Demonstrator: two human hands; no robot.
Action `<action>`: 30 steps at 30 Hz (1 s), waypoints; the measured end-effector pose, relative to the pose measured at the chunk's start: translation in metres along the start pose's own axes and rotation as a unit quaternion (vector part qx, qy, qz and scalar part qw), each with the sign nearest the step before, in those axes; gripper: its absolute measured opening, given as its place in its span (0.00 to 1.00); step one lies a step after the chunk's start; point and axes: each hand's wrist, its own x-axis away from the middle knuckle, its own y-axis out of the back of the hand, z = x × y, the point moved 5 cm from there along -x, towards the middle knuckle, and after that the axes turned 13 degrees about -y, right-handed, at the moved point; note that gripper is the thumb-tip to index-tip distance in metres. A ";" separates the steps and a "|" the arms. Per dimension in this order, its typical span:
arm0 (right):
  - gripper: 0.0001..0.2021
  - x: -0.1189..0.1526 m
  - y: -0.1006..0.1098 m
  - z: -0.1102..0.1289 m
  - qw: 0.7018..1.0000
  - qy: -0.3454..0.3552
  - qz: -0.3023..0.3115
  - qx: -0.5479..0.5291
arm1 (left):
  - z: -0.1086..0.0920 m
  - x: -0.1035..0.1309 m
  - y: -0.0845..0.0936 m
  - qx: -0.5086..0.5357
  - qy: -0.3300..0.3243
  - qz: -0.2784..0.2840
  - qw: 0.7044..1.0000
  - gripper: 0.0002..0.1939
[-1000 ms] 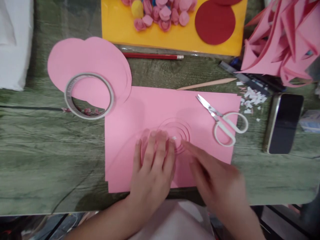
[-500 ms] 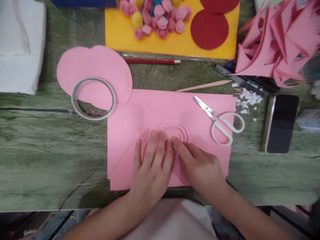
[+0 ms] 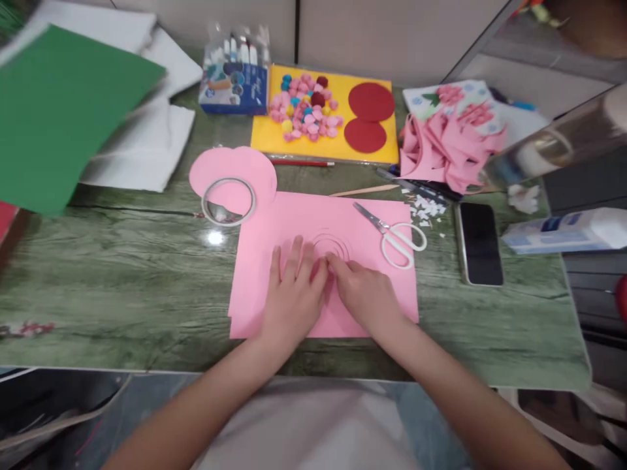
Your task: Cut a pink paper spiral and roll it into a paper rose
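The bench (image 3: 161, 287) carries a stack of pink sheets (image 3: 259, 287), on which both hands rest. The left hand (image 3: 294, 300) lies palm down, fingers spread, gripping nothing visible. The right hand (image 3: 369, 297) is half curled, its forefinger beside the left fingertips; whether it pinches anything cannot be told. The curved pink strip (image 3: 345, 245) lies on the sheets, partly under those fingertips. To work it well, I'd keep the left hand pressing flat and guide the curl lightly, without creasing it.

Against a second ago, the view is wider, now including a green sheet (image 3: 63, 117), and the right forefinger has closed in on the left fingertips.
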 end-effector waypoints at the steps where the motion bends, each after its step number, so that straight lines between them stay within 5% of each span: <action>1: 0.18 0.002 0.001 0.001 1.000 -0.008 -0.003 0.005 | -0.001 0.000 0.000 -0.001 0.001 -0.010 1.000 0.18; 7: 0.20 0.009 0.003 -0.003 0.999 -0.022 -0.022 -0.011 | 0.003 0.001 0.006 0.044 -0.007 -0.027 0.999 0.17; 13: 0.23 0.016 0.002 -0.007 0.999 0.007 -0.046 -0.026 | 0.037 -0.016 0.020 0.113 -0.021 -0.029 0.993 0.16; 17: 0.24 0.018 0.001 -0.007 0.998 0.021 -0.054 -0.030 | 0.063 -0.060 0.009 0.144 0.025 0.023 0.989 0.16; 21: 0.24 0.014 -0.003 -0.007 0.998 0.030 -0.049 -0.032 | 0.069 -0.096 -0.008 0.161 0.013 0.082 0.984 0.11; 30: 0.24 0.012 -0.009 -0.010 0.997 0.040 -0.050 -0.050 | 0.069 -0.109 -0.016 0.197 -0.010 0.143 0.970 0.05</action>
